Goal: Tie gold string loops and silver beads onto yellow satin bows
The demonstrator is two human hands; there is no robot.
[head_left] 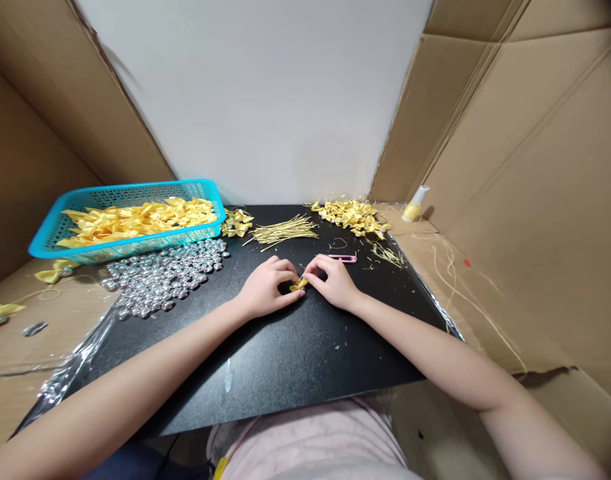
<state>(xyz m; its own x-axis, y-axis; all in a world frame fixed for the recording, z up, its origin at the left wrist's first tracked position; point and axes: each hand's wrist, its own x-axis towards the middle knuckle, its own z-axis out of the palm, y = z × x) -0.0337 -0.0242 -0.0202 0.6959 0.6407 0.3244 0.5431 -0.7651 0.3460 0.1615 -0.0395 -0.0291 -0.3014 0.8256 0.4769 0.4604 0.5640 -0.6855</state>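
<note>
A small yellow ribbon bow [298,286] is pinched between my two hands, low over the middle of the black tabletop. My left hand [270,287] grips its left side between thumb and fingers. From the right, my right hand [332,280] closes thumb and fingertips at the bow's other side; whether a thread or tie is in them is too small to make out. Just behind my right hand lies a pink thread snipper [346,259], partly covered by the fingers. A bundle of gold twist ties [284,231] rests beyond both hands.
A turquoise basket [130,251] of yellow bows stands at the back left, with many silver beads [168,277] before it. Beaded bows [352,217] are piled at the back right, near thread scraps [388,254] and a thread cone [416,203]. Cardboard walls [545,167] flank the table.
</note>
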